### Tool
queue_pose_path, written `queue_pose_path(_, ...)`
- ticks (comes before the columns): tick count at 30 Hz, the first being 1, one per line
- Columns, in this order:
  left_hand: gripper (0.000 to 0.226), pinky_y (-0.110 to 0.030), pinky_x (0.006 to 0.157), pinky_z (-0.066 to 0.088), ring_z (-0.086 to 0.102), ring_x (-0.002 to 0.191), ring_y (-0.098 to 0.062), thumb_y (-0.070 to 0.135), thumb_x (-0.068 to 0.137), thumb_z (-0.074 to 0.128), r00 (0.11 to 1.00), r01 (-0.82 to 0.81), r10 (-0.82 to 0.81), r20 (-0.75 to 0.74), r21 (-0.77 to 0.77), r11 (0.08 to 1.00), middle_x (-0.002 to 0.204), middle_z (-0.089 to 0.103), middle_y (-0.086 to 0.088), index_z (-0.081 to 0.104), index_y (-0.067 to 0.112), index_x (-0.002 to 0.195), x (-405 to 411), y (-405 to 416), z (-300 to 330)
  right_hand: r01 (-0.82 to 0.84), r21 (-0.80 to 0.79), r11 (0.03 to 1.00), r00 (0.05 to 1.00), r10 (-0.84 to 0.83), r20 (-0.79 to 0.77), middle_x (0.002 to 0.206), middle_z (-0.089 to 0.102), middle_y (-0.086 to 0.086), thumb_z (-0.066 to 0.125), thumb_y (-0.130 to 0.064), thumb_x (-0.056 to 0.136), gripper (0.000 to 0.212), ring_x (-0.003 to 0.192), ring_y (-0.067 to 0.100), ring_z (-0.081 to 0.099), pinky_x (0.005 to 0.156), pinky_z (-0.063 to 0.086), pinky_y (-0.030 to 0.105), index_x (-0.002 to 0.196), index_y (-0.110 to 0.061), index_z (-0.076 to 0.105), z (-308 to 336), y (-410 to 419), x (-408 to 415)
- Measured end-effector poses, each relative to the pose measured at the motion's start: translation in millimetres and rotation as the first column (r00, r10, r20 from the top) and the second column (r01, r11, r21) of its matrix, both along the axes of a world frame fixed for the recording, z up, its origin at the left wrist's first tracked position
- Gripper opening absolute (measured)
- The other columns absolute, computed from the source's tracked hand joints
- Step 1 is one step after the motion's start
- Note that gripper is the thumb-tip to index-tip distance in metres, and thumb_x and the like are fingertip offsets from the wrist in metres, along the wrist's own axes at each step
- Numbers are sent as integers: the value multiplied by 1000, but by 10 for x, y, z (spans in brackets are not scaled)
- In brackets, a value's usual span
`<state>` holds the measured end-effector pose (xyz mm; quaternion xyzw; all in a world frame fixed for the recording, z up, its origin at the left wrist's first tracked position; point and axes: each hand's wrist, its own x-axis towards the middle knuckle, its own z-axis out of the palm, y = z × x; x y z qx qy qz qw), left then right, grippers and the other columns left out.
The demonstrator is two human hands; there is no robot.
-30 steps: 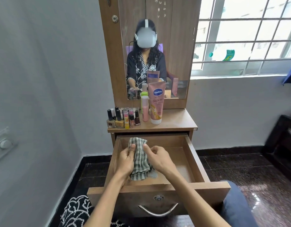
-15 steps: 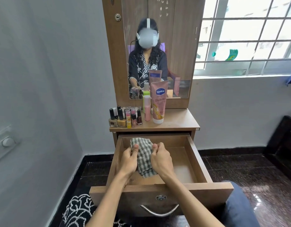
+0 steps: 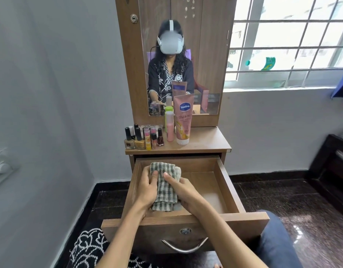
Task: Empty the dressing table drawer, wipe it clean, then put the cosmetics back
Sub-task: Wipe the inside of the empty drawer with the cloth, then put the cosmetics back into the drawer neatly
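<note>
Both hands, left hand (image 3: 147, 187) and right hand (image 3: 183, 192), grip checked cloth (image 3: 164, 182) in open drawer (image 3: 224, 182) | risk: a wide wipe could jolt bottles (image 3: 143, 137) on the surface (image 3: 205, 141) above

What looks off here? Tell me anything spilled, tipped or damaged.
Nothing stands out. The nail polish bottles and pink Vaseline tube stand upright on the wooden tabletop; both hands hold the striped cloth in the open drawer.

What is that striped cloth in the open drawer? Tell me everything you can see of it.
The green-and-white striped cloth looks like soft woven cotton, folded into a thick, bunched pad. It lies lengthwise in the left part of the open wooden drawer, its far end near the back wall. The left hand grips its left edge, thumb on top; the right hand holds its right side. Its underside is hidden.
</note>
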<state>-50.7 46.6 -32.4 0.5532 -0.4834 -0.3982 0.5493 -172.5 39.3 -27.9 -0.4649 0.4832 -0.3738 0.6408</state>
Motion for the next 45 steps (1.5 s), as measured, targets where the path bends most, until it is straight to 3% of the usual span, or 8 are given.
queue_pose_path(8, 20, -43, 83, 55, 65, 94, -27, 17, 94, 54, 999, 39, -40, 1, 233, 972, 105, 65, -15, 50, 10, 112, -27, 16, 8, 177, -202, 963, 935, -229, -272, 84, 62, -2, 46, -45, 95, 32, 78, 15, 59, 69, 47, 33, 94, -15, 58, -69, 8, 3)
queue_pose_path(14, 47, -44, 88, 54, 63, 105, -25, 8, 83, 69, 980, 197, -200, 13, 111, 974, 111, 64, -11, 48, 33, 117, -21, 101, 91, 313, -160, 936, 863, -351, -364, 113, 62, 6, 27, -36, 102, 39, 106, 25, 57, 90, 45, 35, 114, -11, 54, 19, 40, -23)
queue_pose_path(21, 26, -39, 106, 41, 56, 107, -1, 6, 80, 71, 946, 284, -293, 135, 84, 955, 108, 64, 12, 68, 26, 97, -78, 53, 106, 474, -171, 864, 818, -504, -277, 101, 70, 7, 62, -34, 90, 27, 94, 22, 64, 80, 48, 29, 101, -12, 70, 47, -57, -217)
queue_pose_path(27, 48, -42, 97, 49, 55, 120, -16, 5, 74, 76, 918, 395, -394, -41, 127, 910, 126, 59, 7, 63, 28, 114, -181, -105, 252, 534, -212, 818, 803, -570, -176, 75, 72, 2, 81, -40, 68, 31, 72, 15, 69, 69, 56, 30, 80, -12, 74, 141, -185, -481)
queue_pose_path(31, 62, -32, 86, 54, 56, 119, -17, -1, 77, 72, 898, 440, -435, -65, 131, 889, 128, 56, 6, 52, 31, 126, -308, -253, 379, 446, -184, 876, 872, -471, -131, 79, 73, 7, 73, -30, 79, 23, 79, 21, 70, 75, 55, 36, 80, -7, 73, 212, -296, -724)
queue_pose_path(35, 63, -21, 73, 53, 54, 118, -16, -6, 78, 68, 895, 440, -446, 22, 124, 889, 118, 53, 11, 48, 23, 130, -508, -406, 510, 343, -153, 927, 931, -357, -76, 82, 71, 8, 54, -7, 92, 17, 78, 22, 68, 75, 55, 34, 82, -8, 68, 336, -393, -953)
queue_pose_path(41, 67, -27, 96, 46, 53, 116, -18, -8, 83, 61, 871, 390, -398, 288, 90, 917, 132, 44, -3, 35, 12, 141, -937, -756, 753, 415, -210, 885, 887, -446, -124, 106, 59, 39, 45, 6, 84, 23, 85, 39, 65, 82, 51, 49, 98, 17, 59, 483, -815, -1213)
queue_pose_path(45, 69, -25, 98, 40, 47, 124, -25, -10, 82, 48, 813, 310, -292, 503, 51, 949, 143, 39, -13, 26, 7, 146, -1287, -1073, 880, 475, -279, 834, 836, -527, -152, 107, 66, 21, 43, 4, 82, 34, 91, 26, 63, 89, 53, 48, 111, 1, 60, 660, -1109, -1309)
